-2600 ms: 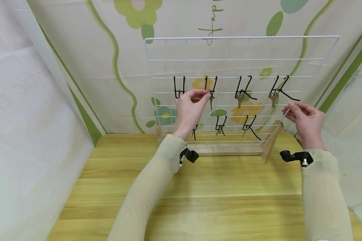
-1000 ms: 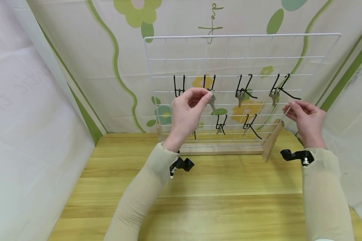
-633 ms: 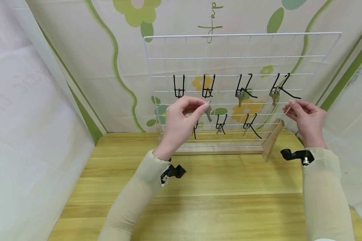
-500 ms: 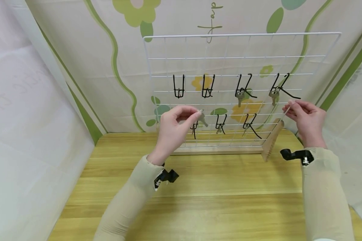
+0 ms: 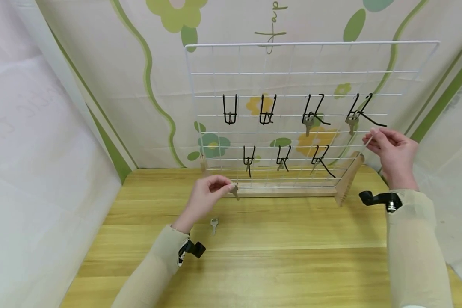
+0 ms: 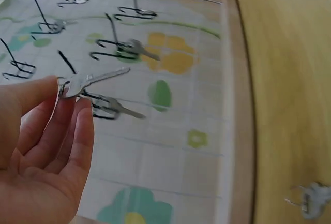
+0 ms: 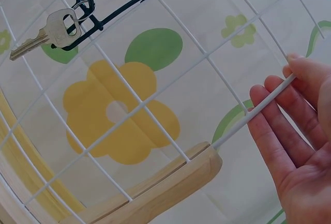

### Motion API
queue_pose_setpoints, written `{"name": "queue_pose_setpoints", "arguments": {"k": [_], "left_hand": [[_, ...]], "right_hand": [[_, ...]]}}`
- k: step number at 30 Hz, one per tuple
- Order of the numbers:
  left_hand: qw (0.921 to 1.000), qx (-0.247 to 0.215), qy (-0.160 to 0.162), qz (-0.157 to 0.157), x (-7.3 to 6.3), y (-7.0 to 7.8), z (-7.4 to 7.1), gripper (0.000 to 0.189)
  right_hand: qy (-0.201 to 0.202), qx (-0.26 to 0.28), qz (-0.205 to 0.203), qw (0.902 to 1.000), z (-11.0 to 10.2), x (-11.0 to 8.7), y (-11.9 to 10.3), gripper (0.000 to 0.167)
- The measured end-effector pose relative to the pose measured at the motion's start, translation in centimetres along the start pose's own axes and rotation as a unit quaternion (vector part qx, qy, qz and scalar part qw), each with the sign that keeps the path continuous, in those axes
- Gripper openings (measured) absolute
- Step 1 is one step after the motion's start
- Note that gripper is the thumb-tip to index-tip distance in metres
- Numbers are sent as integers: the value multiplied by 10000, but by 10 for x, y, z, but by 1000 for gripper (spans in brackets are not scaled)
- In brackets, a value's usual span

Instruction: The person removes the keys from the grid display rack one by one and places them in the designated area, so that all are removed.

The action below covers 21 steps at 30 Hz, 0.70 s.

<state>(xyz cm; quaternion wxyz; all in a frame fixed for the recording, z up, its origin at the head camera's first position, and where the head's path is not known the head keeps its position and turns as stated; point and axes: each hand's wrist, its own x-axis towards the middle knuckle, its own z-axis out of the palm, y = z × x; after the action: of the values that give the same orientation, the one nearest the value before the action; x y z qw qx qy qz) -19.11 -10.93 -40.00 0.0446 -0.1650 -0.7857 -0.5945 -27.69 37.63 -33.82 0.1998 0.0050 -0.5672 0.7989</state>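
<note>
My left hand [image 5: 208,197] pinches a silver key [image 5: 235,191] between thumb and fingertips, in front of the rack's lower left part. In the left wrist view the key [image 6: 83,83] hangs from its small ring at the fingertips. A second key [image 5: 214,226] lies on the table beside that hand. My right hand [image 5: 395,156] grips the right edge of the white wire grid [image 5: 312,43]; in the right wrist view the thumb and fingers close round its edge wire [image 7: 271,95]. Keys hang from several black hooks, one of them a key [image 7: 63,28] near the right hand.
The grid stands upright on a wooden base [image 5: 285,191] at the back of the wooden table [image 5: 277,273]. Two upper left hooks [image 5: 229,110] carry no key. A floral cloth [image 5: 100,51] hangs behind, and white cloth walls flank the table.
My left hand has taken a key off the second upper hook and carried it down and left towards the table. The key on the table has come into sight. My right hand stays put.
</note>
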Motion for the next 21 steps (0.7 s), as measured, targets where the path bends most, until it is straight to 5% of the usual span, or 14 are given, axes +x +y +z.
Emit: {"name": "queue_pose_setpoints", "arguments": {"k": [12, 21], "left_hand": [[9869, 604, -1403, -523, -12, -77, 4, 5], [9809, 727, -1645, -744, -9, -108, 8, 8]], "right_hand": [[-15, -16, -47, 10000, -1, 0, 0, 39], [-81, 8, -87, 9999, -2, 1, 2, 33]]}}
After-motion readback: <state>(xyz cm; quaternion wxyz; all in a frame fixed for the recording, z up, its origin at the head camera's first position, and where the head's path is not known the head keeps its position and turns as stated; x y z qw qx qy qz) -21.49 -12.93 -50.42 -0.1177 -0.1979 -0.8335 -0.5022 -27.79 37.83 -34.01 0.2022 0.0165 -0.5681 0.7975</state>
